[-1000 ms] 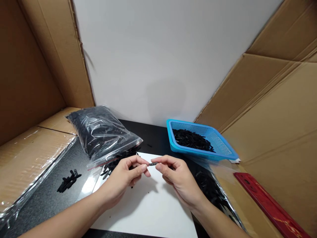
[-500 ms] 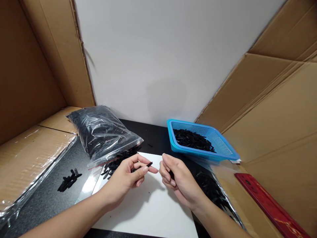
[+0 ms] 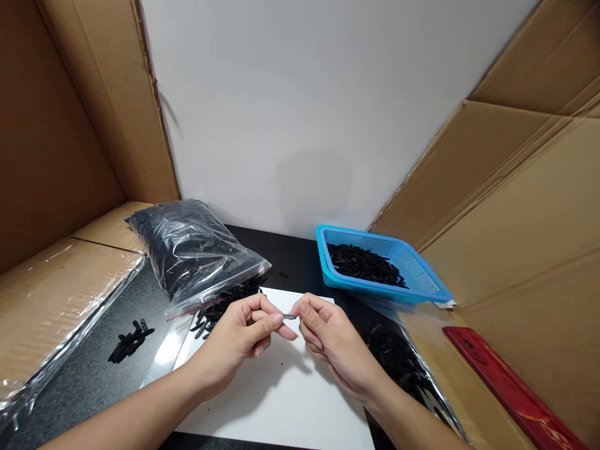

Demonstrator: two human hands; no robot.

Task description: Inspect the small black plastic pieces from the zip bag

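Note:
Above a white sheet (image 3: 281, 400), my left hand (image 3: 239, 340) and my right hand (image 3: 328, 337) meet fingertip to fingertip. Both pinch one small dark plastic piece (image 3: 289, 317) between thumb and forefinger. My left hand also seems to hold more black pieces in its curled fingers. An open clear bag (image 3: 192, 250) full of black pieces lies just beyond my left hand, with several spilled at its mouth (image 3: 225, 300). A blue basket (image 3: 422, 275) holding black pieces (image 3: 363, 262) stands beyond my right hand.
A small pile of black pieces (image 3: 129, 342) lies on the dark tabletop at left. Another clear bag of black pieces (image 3: 403, 362) lies under my right forearm. A red bar (image 3: 506, 387) rests at right. Cardboard walls (image 3: 515, 219) close in both sides.
Half a second ago my hands were apart, the left holding the piece alone. The right hand has come back and now pinches the piece's other end.

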